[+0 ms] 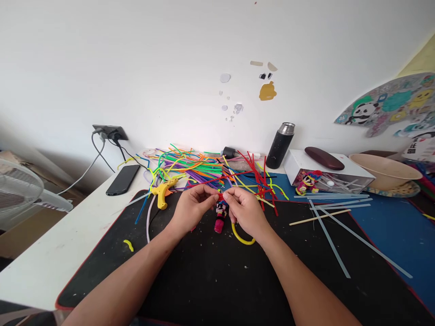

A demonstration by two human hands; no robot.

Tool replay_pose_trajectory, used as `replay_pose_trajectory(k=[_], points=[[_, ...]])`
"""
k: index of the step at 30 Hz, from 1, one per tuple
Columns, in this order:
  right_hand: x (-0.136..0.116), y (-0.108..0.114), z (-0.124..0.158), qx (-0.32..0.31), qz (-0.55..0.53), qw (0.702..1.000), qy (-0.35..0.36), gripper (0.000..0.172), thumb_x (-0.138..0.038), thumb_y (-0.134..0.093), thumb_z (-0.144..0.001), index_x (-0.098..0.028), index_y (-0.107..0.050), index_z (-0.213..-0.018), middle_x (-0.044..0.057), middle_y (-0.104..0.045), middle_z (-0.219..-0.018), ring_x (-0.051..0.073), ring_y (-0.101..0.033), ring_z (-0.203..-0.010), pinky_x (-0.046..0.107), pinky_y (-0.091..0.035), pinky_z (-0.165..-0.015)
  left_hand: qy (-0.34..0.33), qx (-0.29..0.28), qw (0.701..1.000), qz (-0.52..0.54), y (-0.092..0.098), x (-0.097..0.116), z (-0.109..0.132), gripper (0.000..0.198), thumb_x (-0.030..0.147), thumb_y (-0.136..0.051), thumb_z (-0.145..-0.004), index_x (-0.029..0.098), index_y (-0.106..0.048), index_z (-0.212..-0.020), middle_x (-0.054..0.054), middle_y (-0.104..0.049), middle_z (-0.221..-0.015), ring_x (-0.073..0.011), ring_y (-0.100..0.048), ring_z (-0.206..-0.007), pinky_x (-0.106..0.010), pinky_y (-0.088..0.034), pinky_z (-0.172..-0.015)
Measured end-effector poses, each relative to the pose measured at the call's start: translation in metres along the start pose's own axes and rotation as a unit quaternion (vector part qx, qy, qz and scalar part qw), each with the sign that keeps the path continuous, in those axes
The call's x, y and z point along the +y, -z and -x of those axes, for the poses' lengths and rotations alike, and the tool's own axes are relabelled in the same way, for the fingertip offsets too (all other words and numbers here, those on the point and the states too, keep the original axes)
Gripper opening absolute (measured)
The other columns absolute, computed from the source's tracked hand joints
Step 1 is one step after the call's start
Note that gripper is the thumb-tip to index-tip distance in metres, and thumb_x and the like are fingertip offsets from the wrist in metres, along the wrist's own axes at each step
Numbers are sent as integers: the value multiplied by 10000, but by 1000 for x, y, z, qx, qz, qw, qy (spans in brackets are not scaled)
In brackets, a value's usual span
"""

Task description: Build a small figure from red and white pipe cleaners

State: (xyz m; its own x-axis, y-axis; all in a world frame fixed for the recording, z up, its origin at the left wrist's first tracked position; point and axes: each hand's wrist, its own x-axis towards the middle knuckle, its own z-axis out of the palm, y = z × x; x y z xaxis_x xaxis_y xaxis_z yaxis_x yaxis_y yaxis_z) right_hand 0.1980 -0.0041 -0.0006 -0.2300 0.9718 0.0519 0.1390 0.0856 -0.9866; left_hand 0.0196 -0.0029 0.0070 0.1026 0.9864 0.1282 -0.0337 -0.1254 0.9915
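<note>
1. Our left hand point(193, 206) is closed to a narrow pinch, thumb and fingertips gripping the top of a small doll point(220, 216) from its nine o'clock side.
2. Our right hand point(246, 209) mirrors it from the three o'clock side. Its fingers are also pinched tight on the doll's head, so the two hands nearly touch there.
3. The small doll sits between both hands, near the middle of the black mat point(204, 276). It has a dark head, and its pink lower end points to six o'clock and reaches the mat.
4. We see a yellow pipe cleaner point(243, 238) curling out in a loop from under the right hand, at five o'clock from the doll.
5. A yellow glue gun point(163, 191) lies at ten o'clock from the left hand, on the mat's edge.
6. A heap of coloured pipe cleaners point(193, 170) spreads at twelve o'clock, just beyond the hands.
7. A dark phone point(123, 179) rests on the white bench point(61, 253) at ten o'clock, beyond the glue gun.
8. At two o'clock stand a black flask point(280, 145) and a white box point(326, 174), with a second doll point(307, 182) leaning against the box.
9. Clear glue sticks point(335, 244) lie scattered at three o'clock, well apart from the right hand.
</note>
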Motion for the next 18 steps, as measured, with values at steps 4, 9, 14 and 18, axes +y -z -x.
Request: replay_pose_trajectory(k=[4, 9, 14, 18], points=[[2, -3, -1, -8, -54, 998, -10, 283, -470, -581, -968, -201, -613, -885, -98, -467, -424, 96, -418, -351, 220, -292, -415, 0, -4, 1000, 5, -1, -4, -1, 260, 378, -856, -755, 151, -737, -801, -9, -694, -680, -125, -604, -609, -250, -501, -611], [3, -6, -3, 1, -150, 989, -18, 317, -504, -646, -925, -208, -575, -834, -128, -377, -432, 83, -393, -338, 213, -274, -397, 7, -8, 999, 40, -4, -7, -2, 297, 408, -868, -742, 155, -739, -828, -9, -700, -681, -140, -627, -609, -267, -522, -611], [0, -3, -2, -23, -133, 991, -14, 338, -536, -643, -934, -209, -583, -873, -105, -462, -470, 101, -470, -365, 217, -338, -416, 23, -6, 998, 59, -2, -3, -2, 297, 398, -879, -735, 155, -723, -802, -6, -691, -659, -132, -606, -584, -262, -509, -599], [-2, 0, 1, -22, -27, 999, 24, 318, -509, -658, -937, -215, -627, -1055, -65, -587, -609, 126, -555, -447, 242, -421, -470, 42, -17, 996, 81, 5, -3, -5, 290, 386, -882, -737, 154, -720, -800, -3, -686, -668, -115, -578, -568, -250, -480, -592]])
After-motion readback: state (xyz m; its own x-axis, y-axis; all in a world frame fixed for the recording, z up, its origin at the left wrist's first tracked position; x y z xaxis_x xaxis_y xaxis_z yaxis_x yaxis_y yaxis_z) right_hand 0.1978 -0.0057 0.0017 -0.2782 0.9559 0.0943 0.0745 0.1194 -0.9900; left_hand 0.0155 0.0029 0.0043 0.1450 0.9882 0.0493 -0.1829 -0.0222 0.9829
